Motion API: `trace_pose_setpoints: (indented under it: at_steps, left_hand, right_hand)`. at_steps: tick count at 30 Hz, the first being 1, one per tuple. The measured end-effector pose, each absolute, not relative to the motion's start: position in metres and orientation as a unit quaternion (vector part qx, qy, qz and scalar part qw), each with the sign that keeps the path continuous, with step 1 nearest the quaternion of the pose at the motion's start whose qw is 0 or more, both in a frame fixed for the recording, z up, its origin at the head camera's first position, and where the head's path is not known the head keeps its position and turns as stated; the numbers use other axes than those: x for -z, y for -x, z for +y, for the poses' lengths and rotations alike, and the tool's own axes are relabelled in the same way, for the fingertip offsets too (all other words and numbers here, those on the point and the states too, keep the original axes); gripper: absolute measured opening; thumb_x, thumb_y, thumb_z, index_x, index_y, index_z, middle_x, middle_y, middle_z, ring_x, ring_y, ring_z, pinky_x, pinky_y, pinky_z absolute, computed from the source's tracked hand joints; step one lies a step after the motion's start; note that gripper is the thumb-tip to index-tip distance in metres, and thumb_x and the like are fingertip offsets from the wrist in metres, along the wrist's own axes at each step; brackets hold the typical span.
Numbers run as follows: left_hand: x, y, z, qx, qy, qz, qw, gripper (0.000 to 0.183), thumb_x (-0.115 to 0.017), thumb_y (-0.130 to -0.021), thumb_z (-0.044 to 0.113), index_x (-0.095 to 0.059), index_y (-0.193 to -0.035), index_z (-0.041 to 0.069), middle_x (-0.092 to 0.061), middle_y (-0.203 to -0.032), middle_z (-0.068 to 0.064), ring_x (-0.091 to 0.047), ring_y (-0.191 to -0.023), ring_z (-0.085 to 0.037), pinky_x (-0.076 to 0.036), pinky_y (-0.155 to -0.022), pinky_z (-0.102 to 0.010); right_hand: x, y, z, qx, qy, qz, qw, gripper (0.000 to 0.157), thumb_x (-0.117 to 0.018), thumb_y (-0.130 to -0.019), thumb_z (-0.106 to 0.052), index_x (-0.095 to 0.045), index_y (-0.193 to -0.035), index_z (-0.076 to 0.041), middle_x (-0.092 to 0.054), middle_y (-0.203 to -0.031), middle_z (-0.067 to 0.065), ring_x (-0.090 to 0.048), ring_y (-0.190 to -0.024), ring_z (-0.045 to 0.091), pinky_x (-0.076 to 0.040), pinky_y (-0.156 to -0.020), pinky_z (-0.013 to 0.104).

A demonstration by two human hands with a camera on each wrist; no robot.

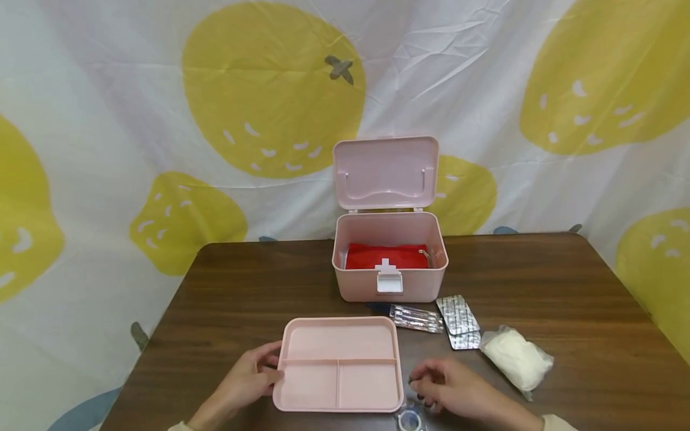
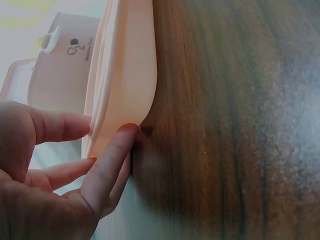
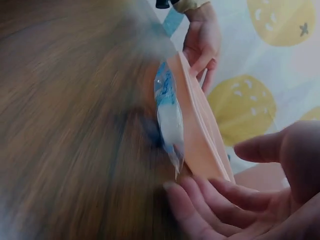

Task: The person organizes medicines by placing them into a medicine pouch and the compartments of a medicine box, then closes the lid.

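Note:
A pink divided tray (image 1: 339, 338) with three compartments lies on the near part of the table. My left hand (image 1: 250, 374) grips its left edge; in the left wrist view the fingertips (image 2: 131, 129) touch the tray's outer wall (image 2: 132, 60) and others meet the rim. Close to the tray's right edge, my right hand (image 1: 447, 386) has its fingers loosely bent, holding nothing. Just below that hand is a clear packet (image 1: 411, 419) with a white ring inside, probably a tape roll. The right wrist view shows this packet (image 3: 170, 117) beside the tray's wall.
Behind the tray stands a pink medicine box (image 1: 389, 284), lid raised, a red zippered pouch (image 1: 366, 256) inside. Foil strips (image 1: 416, 318), silver blister packs (image 1: 458, 320) and a bag of white cotton-like material (image 1: 517, 359) lie to the right. A lemon-print cloth (image 1: 269, 90) hangs behind the table (image 1: 242, 287).

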State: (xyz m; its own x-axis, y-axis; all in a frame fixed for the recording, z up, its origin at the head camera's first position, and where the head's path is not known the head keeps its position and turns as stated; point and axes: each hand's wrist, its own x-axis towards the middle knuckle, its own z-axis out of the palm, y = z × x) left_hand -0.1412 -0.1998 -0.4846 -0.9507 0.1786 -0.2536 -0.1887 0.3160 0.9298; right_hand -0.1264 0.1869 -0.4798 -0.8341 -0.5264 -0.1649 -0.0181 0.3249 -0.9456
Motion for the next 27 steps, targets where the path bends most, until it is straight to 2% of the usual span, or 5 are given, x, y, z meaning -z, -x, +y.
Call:
trace_pose_setpoints:
  at_steps: [4, 7, 11, 19, 27]
  left_hand:
    - [0.483, 0.140, -0.200, -0.586, 0.008, 0.795, 0.157, 0.062, -0.063, -0.084, -0.004, -0.042, -0.142, -0.011, -0.058, -0.105, -0.020, -0.067, -0.089, -0.024, -0.060, -0.069, -0.041]
    - [0.483, 0.140, -0.200, -0.590, 0.008, 0.791, 0.159, 0.062, -0.063, -0.084, -0.003, -0.042, -0.142, -0.011, -0.057, -0.105, -0.019, -0.066, -0.089, -0.023, -0.059, -0.070, -0.041]
    - [0.483, 0.140, -0.200, -0.592, 0.008, 0.790, 0.163, 0.062, -0.063, -0.084, -0.003, -0.041, -0.142, -0.010, -0.057, -0.106, -0.020, -0.066, -0.089, -0.023, -0.059, -0.070, -0.041]
    - [0.484, 0.141, -0.201, -0.587, 0.012, 0.793, 0.162, 0.062, -0.064, -0.085, -0.003, -0.041, -0.142, -0.010, -0.057, -0.105, -0.020, -0.066, -0.089, -0.023, -0.060, -0.070, -0.042]
    - [0.485, 0.142, -0.201, -0.584, 0.009, 0.795, 0.165, 0.062, -0.064, -0.085, -0.003, -0.042, -0.142, -0.009, -0.057, -0.105, -0.019, -0.067, -0.088, -0.023, -0.060, -0.070, -0.042]
  right_hand:
    - [0.479, 0.117, 0.193, 0.538, 0.153, 0.776, 0.290, 0.019, -0.062, -0.098, -0.022, -0.063, -0.102, -0.004, -0.063, -0.070, 0.007, -0.059, -0.057, 0.013, -0.049, -0.049, 0.025]
    - [0.483, 0.112, 0.193, 0.533, 0.151, 0.771, 0.313, 0.019, -0.062, -0.098, -0.025, -0.063, -0.101, -0.006, -0.064, -0.072, 0.007, -0.060, -0.061, 0.015, -0.047, -0.052, 0.024]
    - [0.489, 0.108, 0.192, 0.533, 0.158, 0.775, 0.301, 0.019, -0.065, -0.096, -0.023, -0.062, -0.100, -0.005, -0.062, -0.073, 0.005, -0.059, -0.064, 0.014, -0.046, -0.055, 0.023]
    - [0.494, 0.104, 0.187, 0.569, 0.126, 0.763, 0.280, 0.024, -0.073, -0.089, -0.017, -0.059, -0.100, -0.001, -0.064, -0.068, 0.002, -0.058, -0.060, 0.009, -0.044, -0.051, 0.019]
    - [0.495, 0.103, 0.186, 0.592, 0.071, 0.749, 0.288, 0.035, -0.076, -0.083, -0.006, -0.056, -0.110, 0.004, -0.064, -0.070, 0.001, -0.058, -0.062, 0.010, -0.048, -0.055, 0.022]
